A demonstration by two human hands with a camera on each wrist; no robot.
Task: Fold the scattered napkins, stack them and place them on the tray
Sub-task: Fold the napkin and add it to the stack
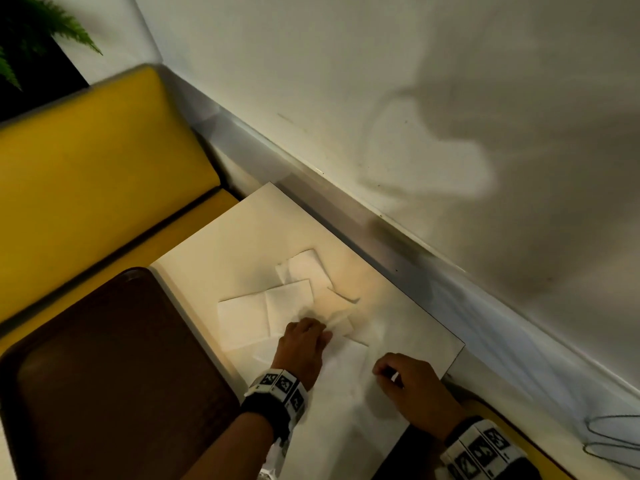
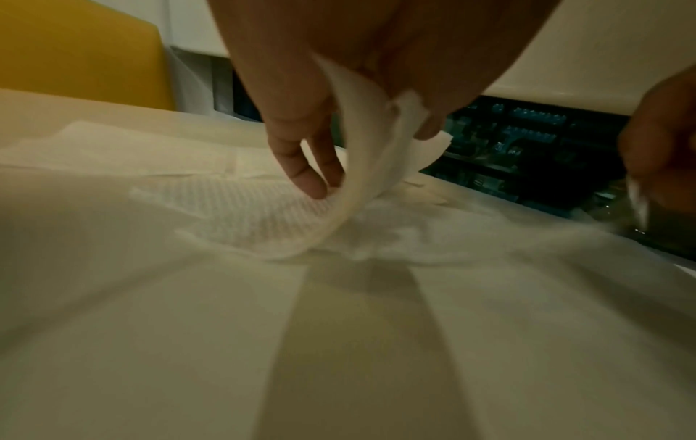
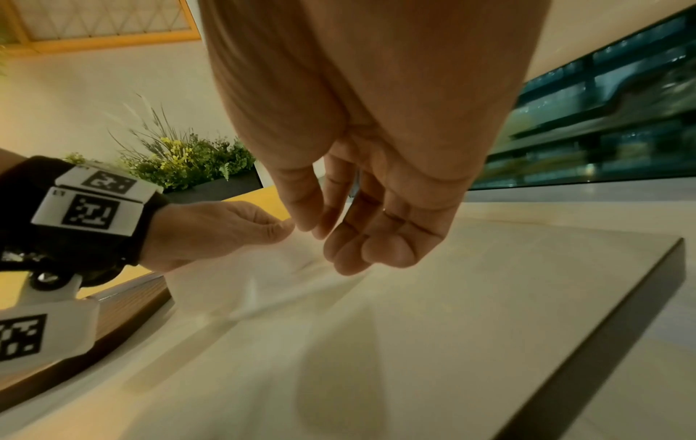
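Several white napkins lie scattered on the white table (image 1: 242, 233). One lies flat (image 1: 247, 318) and another sits behind it (image 1: 304, 268). My left hand (image 1: 308, 336) (image 2: 369, 157) pinches the edge of a napkin (image 2: 361, 184) (image 1: 337, 325), which curls up off the table. To its right, my right hand (image 1: 381, 372) (image 3: 316, 229) (image 2: 655, 154) has thumb and forefinger together on a blurred white napkin sheet (image 3: 278, 262). The brown tray (image 1: 104, 358) sits at the table's left end with nothing on it.
A yellow bench seat (image 1: 86, 168) stands beyond the tray, with a dark planter of ferns (image 1: 31, 32) behind it. A white wall (image 1: 381, 81) with a metal ledge runs along the table's far side. Wire hangers (image 1: 613, 441) lie at the lower right.
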